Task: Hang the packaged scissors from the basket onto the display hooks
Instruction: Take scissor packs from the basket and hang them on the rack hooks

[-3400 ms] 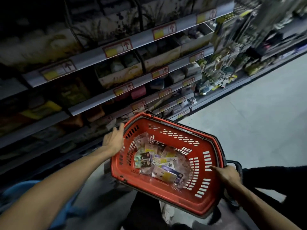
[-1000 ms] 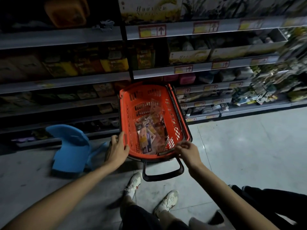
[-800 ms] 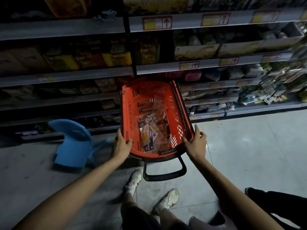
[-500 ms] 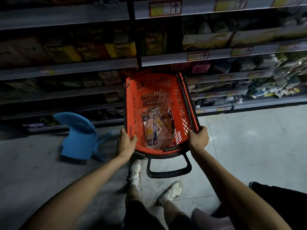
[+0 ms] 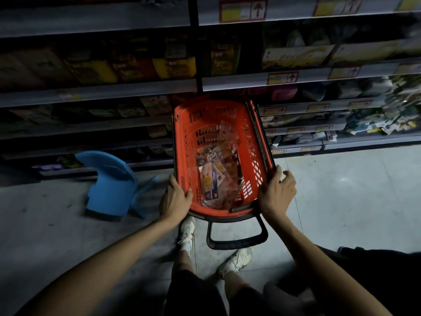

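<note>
Head view: nothing hung yet, it seems.
Packaged scissors lie in the basket between the hands; left hand grips its rim, right hand rests against the opposite rim, grip unclear.

Forearms are bare down to the left hand and the right hand. Legs carry dark shorts, with the shins bare below them. Feet are in pale lace-up trainers, left shoe and right shoe, with white socks at the ankle.
</note>
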Demonstrator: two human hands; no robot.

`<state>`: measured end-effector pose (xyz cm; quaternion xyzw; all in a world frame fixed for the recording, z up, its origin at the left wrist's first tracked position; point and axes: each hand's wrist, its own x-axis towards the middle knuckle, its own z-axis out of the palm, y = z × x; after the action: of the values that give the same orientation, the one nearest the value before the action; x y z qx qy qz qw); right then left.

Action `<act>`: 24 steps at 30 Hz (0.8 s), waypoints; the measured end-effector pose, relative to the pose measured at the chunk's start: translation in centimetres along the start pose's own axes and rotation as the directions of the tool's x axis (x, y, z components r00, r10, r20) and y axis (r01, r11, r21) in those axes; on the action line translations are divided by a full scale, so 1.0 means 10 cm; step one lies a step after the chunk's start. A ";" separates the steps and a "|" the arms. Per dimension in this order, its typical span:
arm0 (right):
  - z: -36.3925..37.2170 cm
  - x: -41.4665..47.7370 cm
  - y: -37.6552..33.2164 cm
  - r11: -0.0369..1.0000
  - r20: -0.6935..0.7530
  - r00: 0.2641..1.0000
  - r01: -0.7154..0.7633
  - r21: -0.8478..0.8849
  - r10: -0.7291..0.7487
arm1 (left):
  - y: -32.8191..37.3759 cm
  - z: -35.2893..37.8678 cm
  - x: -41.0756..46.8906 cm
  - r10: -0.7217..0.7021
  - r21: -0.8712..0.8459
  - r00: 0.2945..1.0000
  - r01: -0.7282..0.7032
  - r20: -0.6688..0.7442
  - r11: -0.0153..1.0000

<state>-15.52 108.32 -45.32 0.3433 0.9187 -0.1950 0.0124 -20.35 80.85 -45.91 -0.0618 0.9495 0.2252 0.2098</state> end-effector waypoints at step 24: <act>2.06 0.95 -1.25 0.872 0.472 0.853 -0.390 0.295 0.222 | 0.18 -0.11 1.33 0.568 0.471 0.823 -0.495 -0.015 0.730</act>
<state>-33.02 98.09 -61.43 0.4330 0.7700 -0.4344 0.1758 -33.14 81.71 -49.96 0.2455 0.9659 0.0458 0.0685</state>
